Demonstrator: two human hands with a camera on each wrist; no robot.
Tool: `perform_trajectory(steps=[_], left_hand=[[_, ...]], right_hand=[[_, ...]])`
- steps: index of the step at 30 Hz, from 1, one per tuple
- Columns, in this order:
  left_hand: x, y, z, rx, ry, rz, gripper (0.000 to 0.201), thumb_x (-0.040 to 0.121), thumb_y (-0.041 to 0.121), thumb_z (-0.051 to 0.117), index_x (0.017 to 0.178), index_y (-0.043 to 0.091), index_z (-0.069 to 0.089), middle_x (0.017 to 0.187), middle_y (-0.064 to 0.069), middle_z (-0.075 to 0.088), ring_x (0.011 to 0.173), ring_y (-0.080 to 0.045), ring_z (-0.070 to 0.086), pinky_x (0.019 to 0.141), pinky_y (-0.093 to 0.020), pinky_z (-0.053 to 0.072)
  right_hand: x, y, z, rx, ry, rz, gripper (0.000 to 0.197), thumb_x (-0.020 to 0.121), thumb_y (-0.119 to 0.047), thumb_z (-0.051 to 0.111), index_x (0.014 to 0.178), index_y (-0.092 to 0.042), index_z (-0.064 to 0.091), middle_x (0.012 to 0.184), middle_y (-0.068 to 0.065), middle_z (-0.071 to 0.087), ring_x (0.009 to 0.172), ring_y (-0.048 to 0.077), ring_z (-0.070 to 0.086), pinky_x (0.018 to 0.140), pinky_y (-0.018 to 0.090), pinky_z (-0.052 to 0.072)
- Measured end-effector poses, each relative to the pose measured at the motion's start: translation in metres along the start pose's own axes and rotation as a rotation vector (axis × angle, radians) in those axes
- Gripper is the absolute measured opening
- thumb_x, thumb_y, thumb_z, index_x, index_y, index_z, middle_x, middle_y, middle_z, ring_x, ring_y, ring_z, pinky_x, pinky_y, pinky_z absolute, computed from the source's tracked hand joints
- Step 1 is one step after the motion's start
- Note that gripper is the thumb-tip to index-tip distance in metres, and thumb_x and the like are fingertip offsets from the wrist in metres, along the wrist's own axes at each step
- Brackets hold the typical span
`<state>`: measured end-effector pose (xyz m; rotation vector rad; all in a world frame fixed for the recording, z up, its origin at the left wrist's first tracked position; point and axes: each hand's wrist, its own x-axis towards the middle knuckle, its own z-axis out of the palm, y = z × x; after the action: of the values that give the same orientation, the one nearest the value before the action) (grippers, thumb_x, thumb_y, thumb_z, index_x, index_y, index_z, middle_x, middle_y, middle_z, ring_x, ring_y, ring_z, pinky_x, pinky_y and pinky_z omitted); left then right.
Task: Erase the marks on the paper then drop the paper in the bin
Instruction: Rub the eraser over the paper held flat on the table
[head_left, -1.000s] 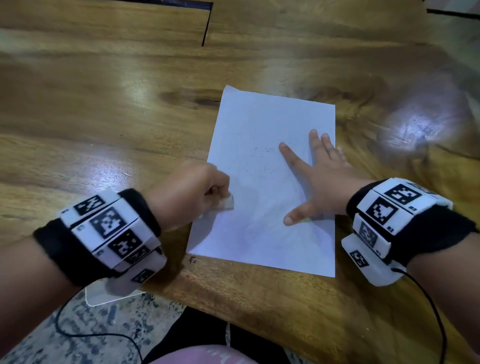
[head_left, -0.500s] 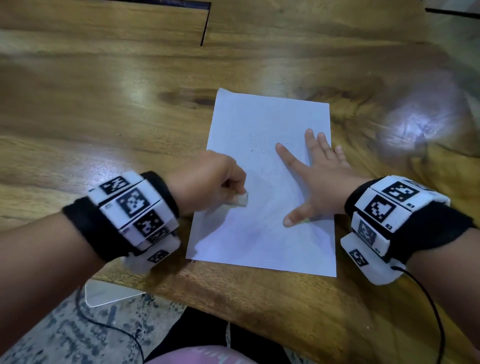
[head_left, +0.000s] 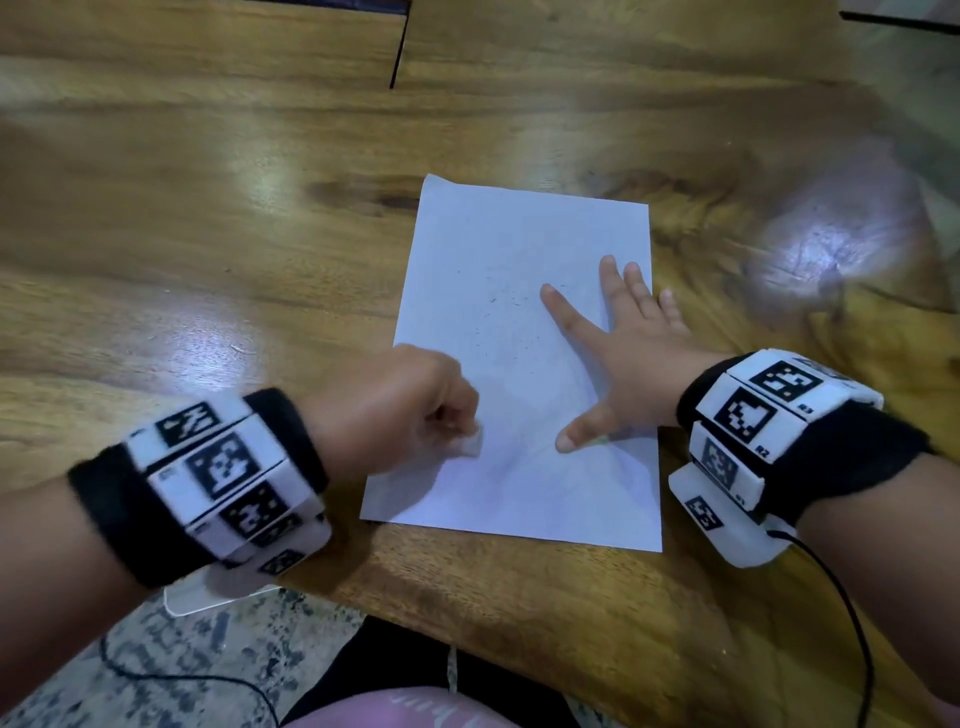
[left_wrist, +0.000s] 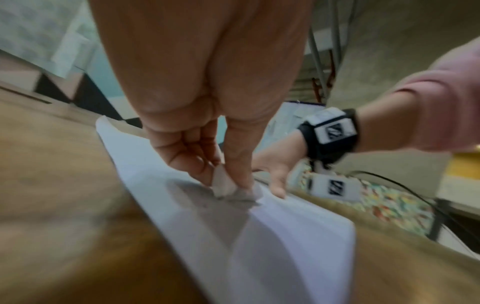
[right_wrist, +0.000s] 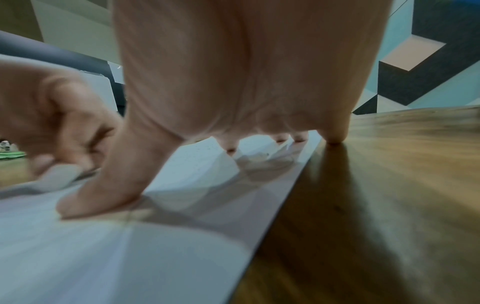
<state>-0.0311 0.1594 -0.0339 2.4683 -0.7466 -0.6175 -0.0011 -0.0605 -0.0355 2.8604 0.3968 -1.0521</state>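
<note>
Small printed codes stand on the white marker tiles of the right wristband, at the right of the head view: "R2" under the middle black-and-white tile and "R3" under the upper one. A third code on the lowest tile is too small to read. The left wristband tiles are blurred, with no readable text.

a glossy wooden table with strong grain fills most of the head view, a dark seam cutting its far part and bright patches of glare on its right side. below its near edge lies a speckled grey floor with a thin black cable across it. the right wrist view shows a wall painted in teal, black and beige blocks.
</note>
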Motion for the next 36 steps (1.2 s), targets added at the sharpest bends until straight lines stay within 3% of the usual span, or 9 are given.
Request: perform_trajectory(steps=[3,7,12,14,17,22,27,31,36], left_hand=[[-0.006,0.000,-0.001,0.000,-0.070,-0.018,0.009,0.071,0.026,0.073,0.073,0.018,0.070,0.071,0.012,0.058,0.071,-0.012,0.060,0.065,-0.027,0.048],[0.030,0.008,-0.009,0.007,0.040,-0.061,0.005,0.075,0.017,0.069,0.080,0.015,0.068,0.069,0.008,0.055,0.072,-0.016,0.054,0.061,-0.024,0.039],[0.017,0.011,0.006,0.026,0.019,0.002,0.027,0.077,0.014,0.065,0.060,0.023,0.047,0.066,0.004,0.046,0.060,-0.016,0.043,0.050,-0.009,0.026],[-0.001,0.009,0.013,0.014,-0.027,0.028,0.020,0.076,0.015,0.065,0.062,0.019,0.051,0.065,0.006,0.045,0.056,-0.011,0.045,0.052,-0.011,0.031],[-0.011,0.006,0.017,0.011,-0.035,0.037,0.010,0.079,0.020,0.059,0.070,0.019,0.056,0.076,0.001,0.055,0.065,-0.015,0.055,0.060,-0.029,0.047],[-0.013,0.008,0.016,0.027,-0.034,0.016,0.012,0.079,0.023,0.060,0.072,0.025,0.050,0.074,0.004,0.050,0.065,-0.017,0.054,0.060,-0.035,0.049],[0.015,0.013,-0.003,0.068,-0.105,-0.058,0.010,0.073,0.011,0.066,0.075,0.021,0.069,0.059,0.015,0.048,0.059,-0.005,0.045,0.054,-0.009,0.034],[0.074,0.019,-0.030,0.028,0.070,-0.059,0.015,0.071,0.006,0.067,0.081,0.016,0.072,0.067,0.004,0.061,0.060,-0.010,0.048,0.053,0.000,0.032],[0.111,0.036,-0.028,0.091,0.042,0.016,0.013,0.075,0.011,0.067,0.088,0.012,0.067,0.069,0.004,0.055,0.070,-0.014,0.048,0.056,-0.020,0.034]], right_hand=[[0.000,0.000,0.001,0.002,0.009,-0.004,0.136,0.053,-0.078,0.067,0.136,-0.043,-0.035,0.145,0.015,-0.043,0.135,0.033,-0.037,0.115,0.051,-0.012],[0.001,0.000,0.002,0.006,0.010,-0.002,0.136,0.053,-0.078,0.067,0.136,-0.043,-0.035,0.145,0.015,-0.043,0.135,0.033,-0.037,0.115,0.052,-0.012],[0.001,0.000,0.002,-0.005,0.015,-0.002,0.136,0.052,-0.079,0.066,0.137,-0.042,-0.033,0.145,0.017,-0.042,0.136,0.033,-0.036,0.115,0.052,-0.011],[0.001,0.001,0.002,0.001,0.016,-0.005,0.136,0.052,-0.079,0.066,0.137,-0.042,-0.033,0.145,0.017,-0.042,0.136,0.034,-0.036,0.114,0.052,-0.012],[0.001,0.001,0.002,0.019,0.021,-0.014,0.136,0.052,-0.078,0.067,0.137,-0.043,-0.033,0.145,0.016,-0.043,0.135,0.033,-0.038,0.114,0.052,-0.013],[-0.003,0.011,0.006,0.095,0.034,-0.003,0.142,0.052,-0.077,0.068,0.140,-0.030,-0.034,0.144,0.013,-0.044,0.133,0.025,-0.041,0.114,0.045,-0.017],[-0.007,0.022,0.007,0.101,0.037,0.000,0.145,0.052,-0.076,0.068,0.144,-0.019,-0.029,0.147,0.006,-0.042,0.137,0.018,-0.035,0.116,0.040,-0.015],[-0.006,0.021,0.006,0.074,0.046,0.007,0.145,0.051,-0.079,0.066,0.144,-0.019,-0.028,0.148,0.007,-0.040,0.138,0.019,-0.034,0.116,0.043,-0.015],[-0.007,0.020,0.006,0.056,0.041,0.025,0.144,0.052,-0.081,0.063,0.144,-0.020,-0.030,0.149,0.006,-0.040,0.138,0.018,-0.035,0.114,0.047,-0.016]])
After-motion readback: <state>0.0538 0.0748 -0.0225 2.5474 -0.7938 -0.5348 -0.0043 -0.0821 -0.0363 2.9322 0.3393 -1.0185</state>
